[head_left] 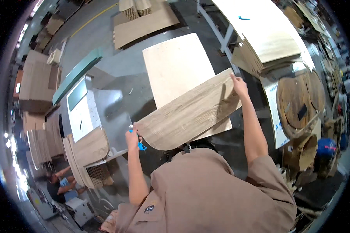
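A long wood-grain board [190, 110] with rounded corners at its left end lies tilted in front of me, its right end higher and farther off. My right hand [240, 86] is closed on its far right end. At the left end my left hand [133, 138] is closed on the board's edge. A bright blue object [142, 146] also shows at the left hand, mostly hidden by the fingers, so its kind cannot be told. Under the board, a pale flat panel [177, 68] extends away from me.
To the left, a white-topped table [83, 112] bears wood-grain boards [90, 146]. At right stands a table with stacked boards [278, 48] and a round wooden top [299, 101]. Cardboard [146, 29] lies on the floor ahead. A person [62, 184] is at lower left.
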Tool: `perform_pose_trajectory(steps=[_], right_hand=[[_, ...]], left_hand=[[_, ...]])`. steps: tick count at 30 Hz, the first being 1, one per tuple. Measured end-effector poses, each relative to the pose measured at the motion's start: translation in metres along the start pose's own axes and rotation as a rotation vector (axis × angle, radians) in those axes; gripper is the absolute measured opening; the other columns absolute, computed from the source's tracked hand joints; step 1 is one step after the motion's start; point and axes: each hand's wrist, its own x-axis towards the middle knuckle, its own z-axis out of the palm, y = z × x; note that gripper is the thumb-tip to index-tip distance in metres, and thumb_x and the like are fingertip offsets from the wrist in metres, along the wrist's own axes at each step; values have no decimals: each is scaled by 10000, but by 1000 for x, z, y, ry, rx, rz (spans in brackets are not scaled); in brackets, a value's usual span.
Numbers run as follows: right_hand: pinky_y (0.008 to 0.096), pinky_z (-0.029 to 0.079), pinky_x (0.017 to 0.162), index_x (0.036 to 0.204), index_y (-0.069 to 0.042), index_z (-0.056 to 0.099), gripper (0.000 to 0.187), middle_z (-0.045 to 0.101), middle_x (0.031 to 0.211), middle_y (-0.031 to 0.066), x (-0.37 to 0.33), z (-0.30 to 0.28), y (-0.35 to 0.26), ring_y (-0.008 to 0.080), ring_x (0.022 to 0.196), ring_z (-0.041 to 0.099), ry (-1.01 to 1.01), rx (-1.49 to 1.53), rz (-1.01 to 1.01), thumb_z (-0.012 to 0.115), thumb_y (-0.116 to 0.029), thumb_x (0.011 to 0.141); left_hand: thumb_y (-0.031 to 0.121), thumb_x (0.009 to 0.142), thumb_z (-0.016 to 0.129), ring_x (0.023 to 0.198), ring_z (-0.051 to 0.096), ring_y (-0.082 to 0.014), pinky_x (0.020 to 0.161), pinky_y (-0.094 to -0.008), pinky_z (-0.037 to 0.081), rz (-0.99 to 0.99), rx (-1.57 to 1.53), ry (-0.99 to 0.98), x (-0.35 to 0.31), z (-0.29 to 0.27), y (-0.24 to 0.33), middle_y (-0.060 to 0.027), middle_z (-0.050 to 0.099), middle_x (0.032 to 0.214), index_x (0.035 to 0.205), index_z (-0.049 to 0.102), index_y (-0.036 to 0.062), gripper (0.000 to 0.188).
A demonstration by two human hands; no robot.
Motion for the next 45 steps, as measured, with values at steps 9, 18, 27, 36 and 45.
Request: perform_pose_trajectory(steps=[9, 18, 27, 36, 45], right_hand=[[398, 481, 1104, 1565, -96, 603, 895, 704, 1398, 75, -111, -14, -32, 206, 1269, 644, 208, 904, -129, 558, -821, 1043], [454, 511, 1129, 1520, -29, 610, 573, 650, 1447, 122, -134, -49, 11, 273, 1346, 625, 91, 1165, -6, 641, -437, 1119], [473, 508, 1165, 1550, 39, 574, 552, 669, 1492, 142, -76, 22, 118, 309, 1361, 642, 191, 1172, 384, 648, -281, 1106], [556, 336, 1287, 1577, 4, 484, 648, 419, 1650, 219, -143, 64, 11, 376, 1555, 373, 416, 12, -485, 782, -204, 1040], [525, 229, 1365, 1593, -105, 541, 690, 517, 1653, 122, -254, 262, -110, 306, 1621, 360, -140, -183, -998, 771, -377, 1001]], left_hand=[[401, 1113, 719, 577, 590, -135, 506, -319, 442, 238, -270, 203, -85, -33, 0, -123, 769, 916, 1135, 706, 28, 373], [184, 1092, 709, 628, 588, -113, 531, -278, 461, 220, -499, 133, -158, -11, -64, -26, 675, 976, 1408, 638, 12, 366], [28, 1067, 681, 627, 570, -102, 542, -293, 468, 29, -366, 53, -108, 24, -161, -45, 700, 980, 1563, 510, -20, 527], [295, 1173, 522, 1107, 674, -425, 984, -517, 533, 461, 502, 307, -136, 7, -184, -200, 698, 1204, 1576, 543, 30, 483], [428, 1228, 373, 1037, 602, -482, 944, -552, 512, 499, 847, 155, -157, -2, -215, -254, 609, 1171, 1786, 310, 204, 605]])
